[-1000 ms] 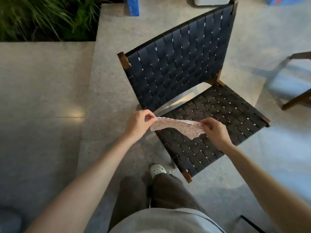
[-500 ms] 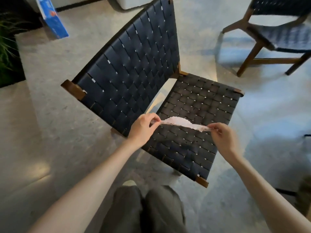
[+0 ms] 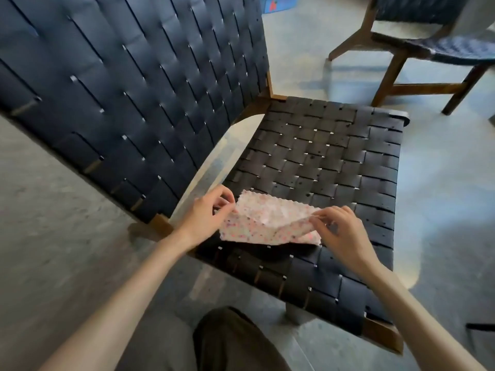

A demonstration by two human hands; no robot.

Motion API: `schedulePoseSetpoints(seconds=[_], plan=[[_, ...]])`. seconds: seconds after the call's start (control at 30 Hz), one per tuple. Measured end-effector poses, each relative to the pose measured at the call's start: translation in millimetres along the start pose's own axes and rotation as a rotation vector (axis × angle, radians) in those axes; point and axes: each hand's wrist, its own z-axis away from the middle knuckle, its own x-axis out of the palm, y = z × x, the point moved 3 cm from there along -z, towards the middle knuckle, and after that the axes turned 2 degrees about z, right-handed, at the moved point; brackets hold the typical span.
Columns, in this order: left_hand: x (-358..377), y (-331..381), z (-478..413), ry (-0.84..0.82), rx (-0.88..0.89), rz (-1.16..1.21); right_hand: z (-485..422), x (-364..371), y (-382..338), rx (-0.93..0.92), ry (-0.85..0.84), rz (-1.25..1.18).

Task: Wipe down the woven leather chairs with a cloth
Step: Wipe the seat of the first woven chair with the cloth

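The near chair had a seat and tall back of wide, flat, dark leather straps in a square basket weave, slightly glossy, stretched over a brown wooden frame whose corners showed at the seat's edges. The cloth was thin and pale, speckled pink and dark, with a zigzag-cut edge, folded loosely over itself. The chair stood on a grey speckled stone floor with soft patches of light; a second chair of the same weave and wood stood well apart at the upper right. The cloth lay at the seat's front left part, between the hands: the left hand pinched its left edge, the right hand pinched its right edge.
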Motion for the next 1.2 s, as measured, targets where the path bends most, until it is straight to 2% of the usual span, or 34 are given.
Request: schedulePoseSetpoints(seconds=[0.1, 0.2, 0.3, 0.43, 0.53, 0.67, 0.77, 0.83, 0.9, 1.07, 1.2], plan=[[19, -18, -25, 0.125, 0.040, 0.061, -15, 25, 21, 0.053, 0.082, 0.098], [40, -33, -44, 0.071, -0.014, 0.050, -23, 40, 43, 0.153, 0.074, 0.135], [49, -38, -45, -0.063, -0.121, -0.135, -22, 38, 59, 0.224, 0.103, 0.048], [45, -50, -37, 0.019, -0.232, -0.250, -22, 29, 59, 0.222, 0.103, -0.084], [48, -48, -34, 0.000, -0.289, -0.252, -25, 29, 52, 0.208, 0.081, -0.186], [48, -44, -32, -0.014, -0.263, -0.219, -24, 31, 47, 0.255, 0.077, -0.383], [47, -27, -22, 0.043, -0.101, -0.003, -19, 32, 42, 0.282, 0.126, -0.485], [45, -12, -10, 0.088, -0.022, 0.141, -14, 28, 37, 0.254, 0.159, -0.473], [44, -4, -1, 0.101, -0.017, 0.231, -10, 21, 35, 0.219, 0.178, -0.441], [51, -12, 7, 0.035, -0.221, 0.212, -4, 18, 46, 0.203, 0.015, -0.188], [57, -20, 14, -0.146, -0.342, 0.096, -2, 25, 53, 0.184, -0.023, -0.052]])
